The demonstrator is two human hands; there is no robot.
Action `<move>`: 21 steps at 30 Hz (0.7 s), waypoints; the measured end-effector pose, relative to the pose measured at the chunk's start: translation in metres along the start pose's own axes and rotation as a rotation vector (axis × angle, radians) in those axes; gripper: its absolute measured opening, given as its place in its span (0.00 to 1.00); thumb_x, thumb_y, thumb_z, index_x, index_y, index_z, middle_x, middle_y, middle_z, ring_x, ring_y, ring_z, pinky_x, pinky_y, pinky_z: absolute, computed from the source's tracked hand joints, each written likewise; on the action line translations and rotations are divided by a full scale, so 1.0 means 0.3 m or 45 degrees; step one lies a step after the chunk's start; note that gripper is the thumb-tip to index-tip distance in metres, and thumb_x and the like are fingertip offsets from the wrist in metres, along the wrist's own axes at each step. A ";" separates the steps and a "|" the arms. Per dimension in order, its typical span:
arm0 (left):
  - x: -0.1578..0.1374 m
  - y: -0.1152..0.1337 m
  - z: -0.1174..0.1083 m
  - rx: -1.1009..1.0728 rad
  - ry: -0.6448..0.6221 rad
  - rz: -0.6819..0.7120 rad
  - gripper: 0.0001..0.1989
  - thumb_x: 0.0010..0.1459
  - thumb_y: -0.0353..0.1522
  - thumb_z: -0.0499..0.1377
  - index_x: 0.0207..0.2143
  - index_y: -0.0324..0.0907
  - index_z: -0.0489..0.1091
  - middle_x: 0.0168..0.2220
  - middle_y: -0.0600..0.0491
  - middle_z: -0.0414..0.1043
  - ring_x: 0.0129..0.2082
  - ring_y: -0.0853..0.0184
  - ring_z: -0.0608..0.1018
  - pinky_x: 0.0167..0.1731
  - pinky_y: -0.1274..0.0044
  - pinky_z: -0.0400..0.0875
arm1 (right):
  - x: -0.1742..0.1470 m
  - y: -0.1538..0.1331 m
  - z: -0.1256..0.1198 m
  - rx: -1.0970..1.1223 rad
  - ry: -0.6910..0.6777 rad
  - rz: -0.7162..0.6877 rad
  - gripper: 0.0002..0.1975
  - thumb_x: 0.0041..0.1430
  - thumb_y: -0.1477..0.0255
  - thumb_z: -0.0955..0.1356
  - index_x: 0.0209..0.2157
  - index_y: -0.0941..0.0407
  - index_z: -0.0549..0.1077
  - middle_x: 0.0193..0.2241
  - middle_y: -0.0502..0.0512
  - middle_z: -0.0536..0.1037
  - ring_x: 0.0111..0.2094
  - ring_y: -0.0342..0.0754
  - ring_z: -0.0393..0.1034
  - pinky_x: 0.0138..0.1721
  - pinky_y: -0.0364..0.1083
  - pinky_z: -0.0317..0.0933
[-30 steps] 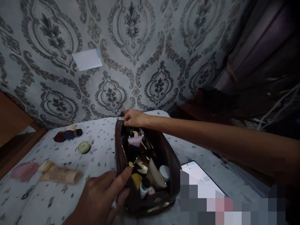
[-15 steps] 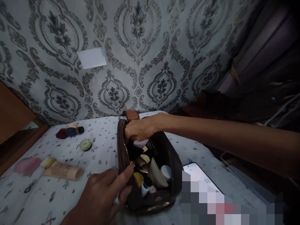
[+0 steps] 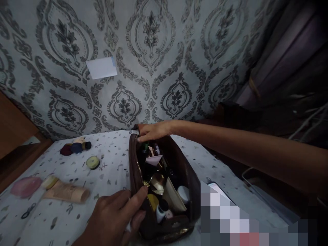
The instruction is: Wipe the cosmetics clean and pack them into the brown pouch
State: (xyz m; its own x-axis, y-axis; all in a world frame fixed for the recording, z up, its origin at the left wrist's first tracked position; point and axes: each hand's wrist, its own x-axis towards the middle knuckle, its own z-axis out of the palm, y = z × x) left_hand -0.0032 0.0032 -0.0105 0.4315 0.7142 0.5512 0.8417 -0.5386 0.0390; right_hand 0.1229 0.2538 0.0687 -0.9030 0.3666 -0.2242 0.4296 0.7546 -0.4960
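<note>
A dark brown cosmetic bag (image 3: 191, 171) stands unzipped on the bed, crowded with make-up. My left hand (image 3: 115, 208) is closed on its near left edge, the index fingertip at the gold zipper pull (image 3: 146, 183). At the far end, my right hand (image 3: 157, 130) grips the rim beside a brown leather tab, thumb toward the opening; its other fingers are partly hidden. Inside lie a shiny gold round item (image 3: 157, 183), a beige flat item (image 3: 174, 194), a white-lidded jar (image 3: 183, 194), a small white bottle with black cap (image 3: 162, 211) and a pale pink piece (image 3: 154, 160).
Left of the bag lie a beige squeeze tube (image 3: 68, 192), a pink oval item (image 3: 27, 187), a small yellow-green round jar (image 3: 92, 162) and dark small bottles (image 3: 77, 147). A phone (image 3: 217, 189) is at the right, partly pixelated. Patterned wallpaper (image 3: 151, 44) rises behind.
My right hand has come up out of the bag's inside to its far rim, uncovering more items there. My left hand stays at the zipper edge.
</note>
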 end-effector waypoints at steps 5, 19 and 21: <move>-0.010 0.003 0.011 -0.006 0.025 -0.058 0.18 0.70 0.30 0.44 0.58 0.40 0.63 0.28 0.54 0.75 0.23 0.72 0.78 0.21 0.82 0.69 | 0.001 0.020 0.010 -0.053 0.141 0.145 0.15 0.63 0.69 0.66 0.24 0.62 0.76 0.18 0.47 0.69 0.22 0.40 0.59 0.27 0.41 0.53; 0.013 0.001 0.001 -0.052 0.027 0.009 0.17 0.70 0.31 0.45 0.58 0.40 0.62 0.26 0.55 0.75 0.21 0.72 0.77 0.18 0.83 0.70 | -0.017 -0.027 0.016 -0.435 0.134 0.105 0.10 0.54 0.83 0.65 0.27 0.63 0.79 0.22 0.50 0.73 0.25 0.41 0.63 0.28 0.40 0.53; 0.017 0.001 -0.002 -0.047 0.019 -0.002 0.18 0.71 0.32 0.44 0.59 0.42 0.61 0.27 0.55 0.75 0.21 0.71 0.78 0.18 0.82 0.71 | -0.018 -0.026 0.018 -0.508 0.107 0.097 0.10 0.53 0.84 0.65 0.26 0.63 0.78 0.20 0.49 0.72 0.24 0.41 0.60 0.27 0.40 0.51</move>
State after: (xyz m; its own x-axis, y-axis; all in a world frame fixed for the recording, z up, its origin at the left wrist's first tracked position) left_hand -0.0010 0.0064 -0.0074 0.4253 0.7083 0.5635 0.8295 -0.5540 0.0703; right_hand 0.1243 0.2431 0.0693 -0.8713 0.4603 -0.1704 0.4813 0.8693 -0.1126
